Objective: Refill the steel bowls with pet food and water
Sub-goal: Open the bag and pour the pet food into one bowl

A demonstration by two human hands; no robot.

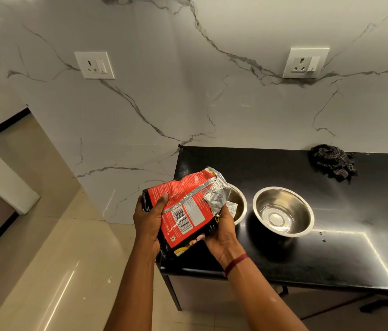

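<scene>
A red and black pet food bag (186, 211) with a silver foil mouth is tilted over the left steel bowl (239, 201), which it mostly hides. My left hand (149, 220) grips the bag's bottom end. My right hand (221, 231) holds the bag from below, near its open mouth. The right steel bowl (283, 211) stands beside the first on the black counter (331, 254); it looks empty and shiny inside. What lies in the left bowl is hidden.
A crumpled dark checked cloth (332, 162) lies at the back of the counter by the marble wall. Two wall sockets (94, 65) (305, 62) sit above. Beige tiled floor (52, 271) stretches to the left of the counter's edge.
</scene>
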